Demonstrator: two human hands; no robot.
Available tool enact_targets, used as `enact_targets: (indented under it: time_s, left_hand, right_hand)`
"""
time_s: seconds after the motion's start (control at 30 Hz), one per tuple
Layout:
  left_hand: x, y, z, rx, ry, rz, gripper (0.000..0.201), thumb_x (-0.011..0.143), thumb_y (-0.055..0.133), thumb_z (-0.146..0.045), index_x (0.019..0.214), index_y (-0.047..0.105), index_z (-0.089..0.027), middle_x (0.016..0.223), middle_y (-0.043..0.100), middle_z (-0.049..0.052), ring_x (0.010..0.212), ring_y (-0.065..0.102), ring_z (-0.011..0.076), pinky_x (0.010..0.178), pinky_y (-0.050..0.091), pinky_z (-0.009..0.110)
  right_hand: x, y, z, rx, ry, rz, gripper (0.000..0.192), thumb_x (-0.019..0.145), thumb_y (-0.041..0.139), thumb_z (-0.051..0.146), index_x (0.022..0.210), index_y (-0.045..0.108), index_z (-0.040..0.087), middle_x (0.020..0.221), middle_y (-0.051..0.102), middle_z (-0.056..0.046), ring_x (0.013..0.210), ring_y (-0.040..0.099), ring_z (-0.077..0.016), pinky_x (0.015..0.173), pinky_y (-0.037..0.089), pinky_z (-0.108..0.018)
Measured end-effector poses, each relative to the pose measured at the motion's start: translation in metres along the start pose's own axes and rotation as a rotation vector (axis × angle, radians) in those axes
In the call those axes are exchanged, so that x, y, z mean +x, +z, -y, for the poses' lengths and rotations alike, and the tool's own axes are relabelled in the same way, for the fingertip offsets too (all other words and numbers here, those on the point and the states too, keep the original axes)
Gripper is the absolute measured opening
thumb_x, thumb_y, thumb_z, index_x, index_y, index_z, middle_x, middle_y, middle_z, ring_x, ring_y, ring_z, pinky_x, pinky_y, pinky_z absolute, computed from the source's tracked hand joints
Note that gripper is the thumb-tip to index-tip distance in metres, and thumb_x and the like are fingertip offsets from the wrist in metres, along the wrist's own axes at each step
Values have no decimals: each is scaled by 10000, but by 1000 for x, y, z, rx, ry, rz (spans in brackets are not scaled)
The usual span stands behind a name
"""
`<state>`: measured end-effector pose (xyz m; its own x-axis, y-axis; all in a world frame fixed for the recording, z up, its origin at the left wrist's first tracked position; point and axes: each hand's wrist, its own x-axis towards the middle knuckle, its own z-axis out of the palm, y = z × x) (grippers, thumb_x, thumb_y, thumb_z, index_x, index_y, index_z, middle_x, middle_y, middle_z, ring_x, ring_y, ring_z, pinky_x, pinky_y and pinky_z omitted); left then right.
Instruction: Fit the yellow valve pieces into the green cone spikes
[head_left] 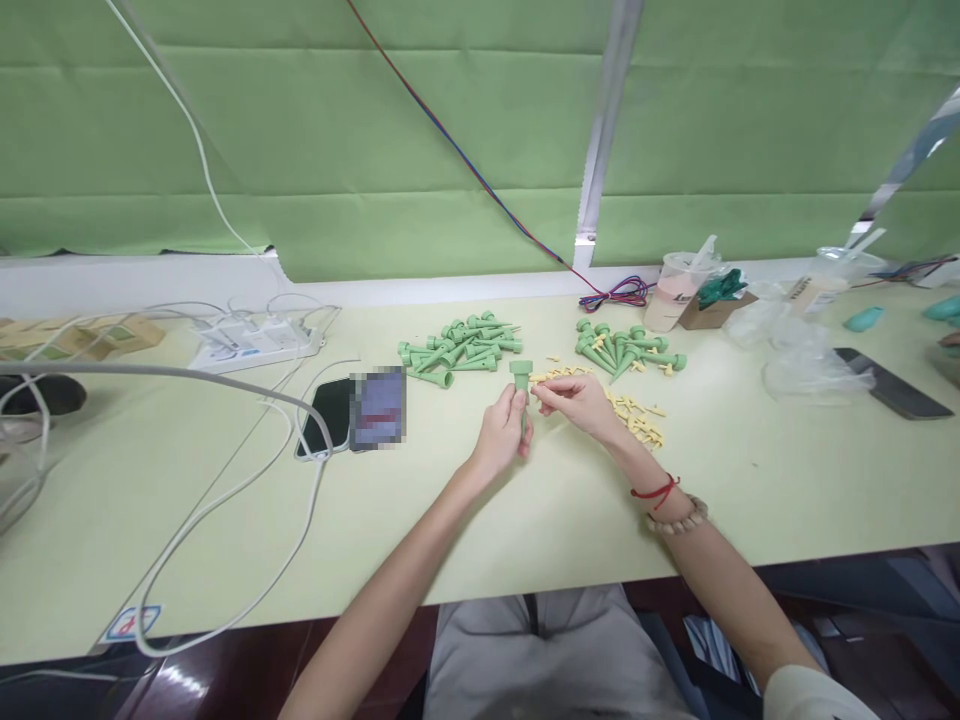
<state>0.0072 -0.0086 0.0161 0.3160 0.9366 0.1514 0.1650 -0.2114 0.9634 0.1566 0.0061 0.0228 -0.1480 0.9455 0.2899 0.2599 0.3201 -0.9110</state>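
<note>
My left hand (501, 432) is closed around a green plastic watering spike (520, 374), held upright with its wide cap on top. Close beside it on the right, my right hand (576, 402) pinches with thumb and fingertips at the spike's neck, where a small yellow plastic valve (535, 379) shows; the fingers partly hide it. Behind my right hand, many loose yellow valves (637, 412) are scattered. A pile of green spikes (469, 345) lies beyond my left hand. Farther right sits a second group of green spikes (626, 348), some with yellow valves on them.
Two phones (326, 415) lie to the left among loose white cables (300, 520), with a power strip (259, 340) behind. At the back right stand a drink cup (671, 290), a small cardboard box (716, 310) and plastic bags (795, 365). A dark phone (892, 385) lies farther right.
</note>
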Motion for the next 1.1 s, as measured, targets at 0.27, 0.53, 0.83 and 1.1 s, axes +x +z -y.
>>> enact_targets:
  time_s: [0.27, 0.53, 0.83, 1.1]
  left_hand:
    - [3, 5, 3, -274, -111, 59, 379, 801, 371, -584, 809, 382, -205, 428, 487, -80, 275, 451, 99, 308, 360, 195]
    - [7, 1, 3, -390, -75, -20, 353, 809, 383, -565, 793, 372, -213, 457, 499, -76, 315, 460, 93, 323, 388, 193]
    - [7, 3, 6, -346, -89, -14, 393, 778, 405, -603, 817, 402, -212, 460, 485, -76, 317, 439, 81, 326, 364, 177]
    - [7, 6, 9, -295, -80, 32, 387, 783, 405, -592, 808, 412, -206, 438, 435, -88, 303, 399, 71, 328, 327, 171]
  right_hand:
    - [2, 3, -4, 37, 63, -10, 322, 710, 604, 432, 649, 671, 123, 548, 584, -16, 510, 544, -108, 552, 492, -239]
    - [3, -14, -13, -194, 200, 141, 364, 753, 528, 474, 759, 673, 141, 700, 648, -40, 475, 538, -98, 446, 451, -217]
    - [6, -13, -19, -290, 111, 75, 362, 775, 537, 406, 1042, 620, 175, 863, 682, -70, 686, 621, -145, 634, 478, -255]
    - [7, 1, -5, 118, 8, -44, 359, 689, 631, 443, 863, 650, 130, 721, 678, -74, 658, 648, -159, 682, 530, -295]
